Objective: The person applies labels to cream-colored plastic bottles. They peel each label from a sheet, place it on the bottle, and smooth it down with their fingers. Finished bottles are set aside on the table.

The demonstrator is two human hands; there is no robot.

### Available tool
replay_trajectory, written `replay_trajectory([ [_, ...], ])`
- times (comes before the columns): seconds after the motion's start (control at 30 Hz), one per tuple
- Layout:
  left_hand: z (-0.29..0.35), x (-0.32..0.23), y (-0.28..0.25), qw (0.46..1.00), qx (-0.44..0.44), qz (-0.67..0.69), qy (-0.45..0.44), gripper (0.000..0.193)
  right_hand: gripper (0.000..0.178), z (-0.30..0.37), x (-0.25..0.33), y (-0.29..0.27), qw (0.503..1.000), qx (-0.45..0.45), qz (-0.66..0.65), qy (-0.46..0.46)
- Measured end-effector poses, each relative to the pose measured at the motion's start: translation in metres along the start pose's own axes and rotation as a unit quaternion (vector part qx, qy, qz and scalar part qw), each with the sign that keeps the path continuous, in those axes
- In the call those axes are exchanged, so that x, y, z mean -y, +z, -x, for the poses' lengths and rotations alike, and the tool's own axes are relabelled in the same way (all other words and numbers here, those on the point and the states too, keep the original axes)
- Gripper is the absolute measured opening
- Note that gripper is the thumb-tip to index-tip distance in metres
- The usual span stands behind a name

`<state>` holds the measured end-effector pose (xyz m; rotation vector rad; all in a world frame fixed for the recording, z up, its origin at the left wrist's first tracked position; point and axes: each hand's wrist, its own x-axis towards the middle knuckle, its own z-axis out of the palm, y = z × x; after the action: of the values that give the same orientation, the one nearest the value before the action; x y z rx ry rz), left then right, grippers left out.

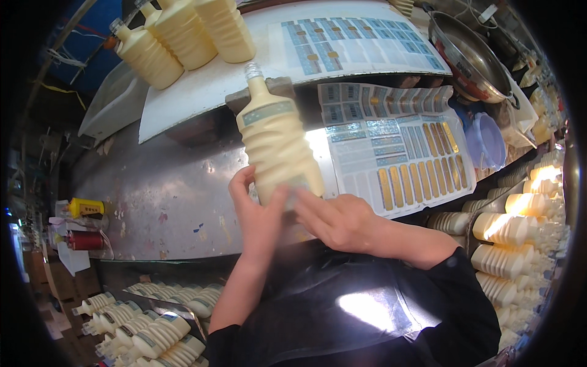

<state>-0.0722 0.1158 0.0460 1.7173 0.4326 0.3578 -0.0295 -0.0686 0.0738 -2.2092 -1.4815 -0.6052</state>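
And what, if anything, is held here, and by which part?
The cream bottle, near its base: the left hand grips its left side; the right hand is at its lower front.

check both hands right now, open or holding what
Left hand: holding the cream bottle by its lower end.
Right hand: open, fingers outstretched at the bottle's lower front; blur hides whether they touch it.

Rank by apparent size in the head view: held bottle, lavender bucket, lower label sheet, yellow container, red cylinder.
1. Lower label sheet
2. Held bottle
3. Lavender bucket
4. Yellow container and red cylinder: too alike to rank.
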Motion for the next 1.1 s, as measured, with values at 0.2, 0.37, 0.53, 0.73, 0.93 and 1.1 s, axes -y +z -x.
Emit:
replay_trajectory([
  [0.2,0.007,0.012,-0.003,0.999,0.001,0.013,0.034,0.067,0.039,-0.006,-0.012,-0.009,0.875,0.063,-0.265,0.400],
  [0.37,0.010,0.012,0.002,0.998,-0.002,-0.033,0.045,0.071,0.068,-0.009,-0.025,0.022,0.759,0.059,-0.391,0.518],
  [0.53,0.010,0.009,0.003,1.000,0.003,0.015,0.022,0.076,0.068,-0.008,-0.024,0.026,0.745,0.048,-0.406,0.528],
  [0.73,0.010,0.008,0.004,0.999,0.000,0.053,0.004,0.077,0.068,-0.009,-0.024,0.025,0.743,0.040,-0.416,0.522],
  [0.93,0.009,0.017,0.000,0.996,0.010,0.086,0.007,0.075,0.064,-0.002,-0.032,0.033,0.740,0.054,-0.430,0.514],
  [1.1,0.011,0.013,0.002,0.995,0.020,0.094,0.009,0.074,0.065,-0.008,-0.026,0.023,0.750,0.070,-0.408,0.516],
])
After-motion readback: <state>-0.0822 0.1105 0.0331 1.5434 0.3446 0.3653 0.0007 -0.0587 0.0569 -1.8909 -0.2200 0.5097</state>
